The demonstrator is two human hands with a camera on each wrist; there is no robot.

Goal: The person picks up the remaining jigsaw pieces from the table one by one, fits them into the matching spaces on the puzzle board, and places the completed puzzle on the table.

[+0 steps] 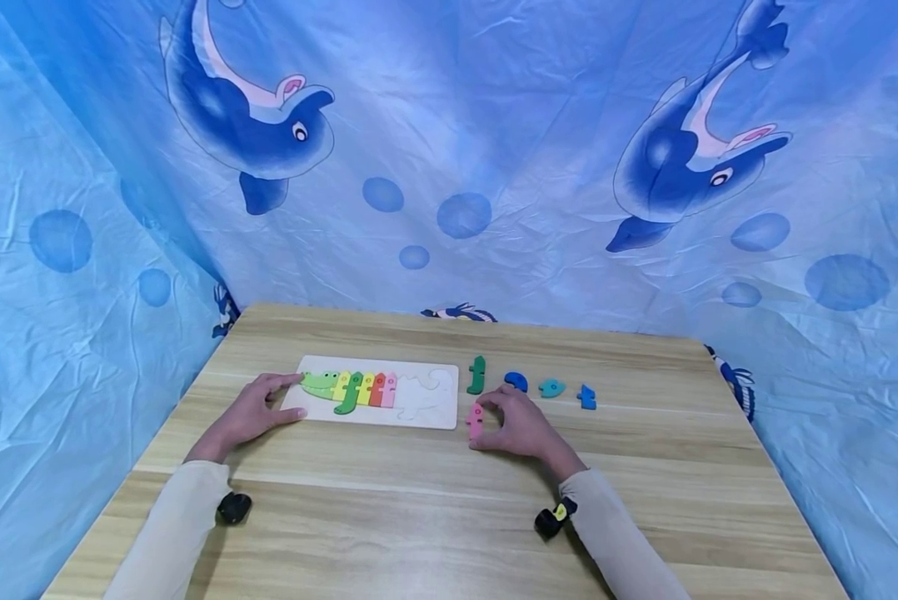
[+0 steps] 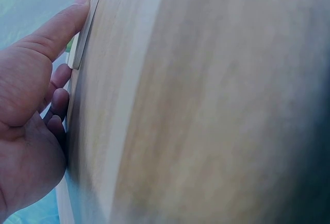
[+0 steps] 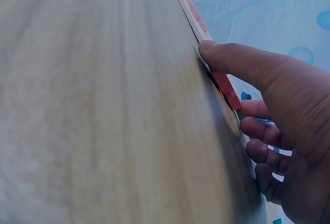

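Note:
A wooden puzzle board (image 1: 430,417) lies on the table, its left part filled with a green crocodile head (image 1: 319,385) and several colored body pieces (image 1: 366,389). Bare outlines show on its right part. My left hand (image 1: 257,408) rests at the board's left end, thumb and index finger spread apart and touching it. Just off the board's right end, my right hand (image 1: 520,425) pinches a pink puzzle piece (image 1: 475,421) between thumb and index finger. In the right wrist view the pink piece (image 3: 227,91) appears edge-on, close over the table.
Beyond and right of my right hand lie a green piece (image 1: 476,375), a dark blue curved piece (image 1: 516,382), a teal piece (image 1: 551,388) and a blue piece (image 1: 587,397). A blue dolphin-print curtain (image 1: 449,150) stands behind the wooden table (image 1: 389,517).

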